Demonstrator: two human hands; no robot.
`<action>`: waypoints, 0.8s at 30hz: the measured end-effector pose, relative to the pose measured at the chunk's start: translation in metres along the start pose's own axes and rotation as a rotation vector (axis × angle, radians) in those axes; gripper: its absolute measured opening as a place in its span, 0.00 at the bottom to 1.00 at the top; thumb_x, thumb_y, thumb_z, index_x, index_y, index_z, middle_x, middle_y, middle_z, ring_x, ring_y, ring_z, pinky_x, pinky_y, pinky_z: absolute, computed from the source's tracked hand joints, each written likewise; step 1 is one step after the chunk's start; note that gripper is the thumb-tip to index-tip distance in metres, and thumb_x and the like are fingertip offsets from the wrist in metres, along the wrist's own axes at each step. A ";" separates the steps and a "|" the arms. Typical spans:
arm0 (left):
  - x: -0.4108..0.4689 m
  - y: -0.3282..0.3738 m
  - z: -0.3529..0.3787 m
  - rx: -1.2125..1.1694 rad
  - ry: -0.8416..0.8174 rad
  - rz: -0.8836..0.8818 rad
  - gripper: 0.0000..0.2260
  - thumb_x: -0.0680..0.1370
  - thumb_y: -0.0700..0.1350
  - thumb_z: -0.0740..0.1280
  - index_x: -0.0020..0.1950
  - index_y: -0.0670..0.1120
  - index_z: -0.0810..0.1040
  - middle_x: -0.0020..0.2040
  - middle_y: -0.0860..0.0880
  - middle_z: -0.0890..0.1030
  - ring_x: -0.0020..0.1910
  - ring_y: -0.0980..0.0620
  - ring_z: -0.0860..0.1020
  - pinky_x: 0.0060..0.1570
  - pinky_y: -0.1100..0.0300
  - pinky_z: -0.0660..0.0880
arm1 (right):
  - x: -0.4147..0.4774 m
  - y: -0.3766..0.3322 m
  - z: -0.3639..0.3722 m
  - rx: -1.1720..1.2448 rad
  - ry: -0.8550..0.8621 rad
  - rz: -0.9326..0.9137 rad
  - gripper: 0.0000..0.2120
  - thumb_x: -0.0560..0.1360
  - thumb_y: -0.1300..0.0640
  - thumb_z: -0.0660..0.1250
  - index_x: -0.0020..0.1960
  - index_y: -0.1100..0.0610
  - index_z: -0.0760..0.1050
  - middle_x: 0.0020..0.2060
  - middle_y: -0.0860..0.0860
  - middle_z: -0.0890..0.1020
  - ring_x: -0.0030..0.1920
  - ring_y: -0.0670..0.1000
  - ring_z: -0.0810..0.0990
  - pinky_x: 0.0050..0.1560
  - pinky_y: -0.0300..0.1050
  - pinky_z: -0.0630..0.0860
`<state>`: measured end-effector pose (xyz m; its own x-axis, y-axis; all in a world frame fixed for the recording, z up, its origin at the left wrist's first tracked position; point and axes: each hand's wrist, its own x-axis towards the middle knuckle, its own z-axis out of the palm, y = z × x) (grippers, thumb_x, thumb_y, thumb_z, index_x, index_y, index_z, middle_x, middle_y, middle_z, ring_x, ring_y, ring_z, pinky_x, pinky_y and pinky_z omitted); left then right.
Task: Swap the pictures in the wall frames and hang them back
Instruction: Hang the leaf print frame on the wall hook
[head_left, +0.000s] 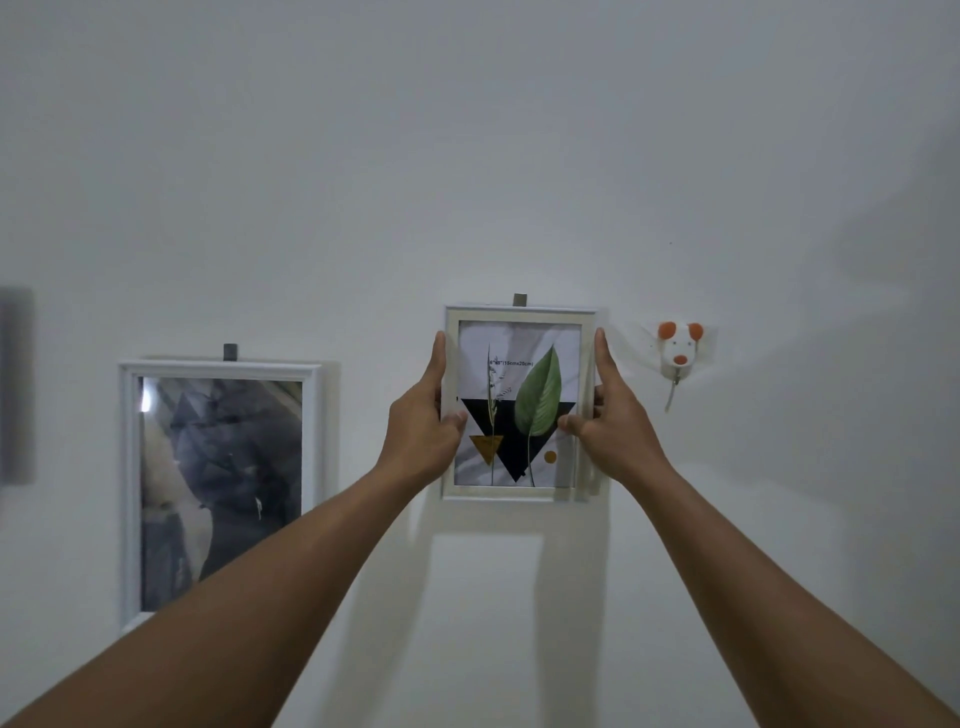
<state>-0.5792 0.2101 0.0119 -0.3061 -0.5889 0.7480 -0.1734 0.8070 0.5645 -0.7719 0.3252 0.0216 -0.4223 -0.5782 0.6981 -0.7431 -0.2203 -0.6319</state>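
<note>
On the white wall (467, 156), under a grey hook (519, 300): leaf-print frame (519, 402); left hand (423, 431) and right hand (610, 431) are clasping its side rails. Larger marbled frame (221, 483) is hanging leftward. Handling, by judgement: keeping it level, both hands moving evenly at the hook.

We see a dim, greyish view: the white wall (467, 156) is flatly lit, darker toward the right edge. Soft shadows fall below the small frame (519, 400), so light comes from behind us. A glare spot sits on the glass of the large frame (147, 400). At far left a grey shape (15, 384) is blurred; the wide lens skews edges.
</note>
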 end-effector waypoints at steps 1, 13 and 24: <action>0.001 -0.001 0.000 0.029 0.022 0.010 0.41 0.77 0.40 0.67 0.77 0.66 0.44 0.45 0.45 0.80 0.42 0.47 0.79 0.49 0.54 0.78 | 0.001 0.002 0.003 -0.013 0.014 0.001 0.53 0.73 0.63 0.72 0.73 0.26 0.39 0.47 0.55 0.80 0.47 0.54 0.82 0.52 0.50 0.80; -0.002 0.005 0.004 0.186 0.185 0.018 0.39 0.76 0.43 0.70 0.78 0.62 0.51 0.44 0.51 0.75 0.45 0.52 0.74 0.46 0.61 0.70 | -0.006 0.001 0.010 -0.131 0.111 -0.019 0.48 0.75 0.61 0.71 0.79 0.38 0.42 0.54 0.52 0.68 0.41 0.45 0.75 0.43 0.33 0.71; 0.000 0.006 0.007 0.142 0.193 0.020 0.41 0.74 0.41 0.72 0.79 0.58 0.51 0.48 0.50 0.71 0.47 0.53 0.73 0.49 0.64 0.67 | -0.009 0.005 0.014 -0.242 0.175 -0.080 0.43 0.76 0.58 0.70 0.80 0.47 0.47 0.62 0.52 0.68 0.65 0.54 0.66 0.59 0.44 0.68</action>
<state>-0.5868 0.2159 0.0128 -0.1288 -0.5589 0.8192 -0.3027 0.8088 0.5042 -0.7647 0.3186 0.0072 -0.4250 -0.4176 0.8031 -0.8707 -0.0543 -0.4889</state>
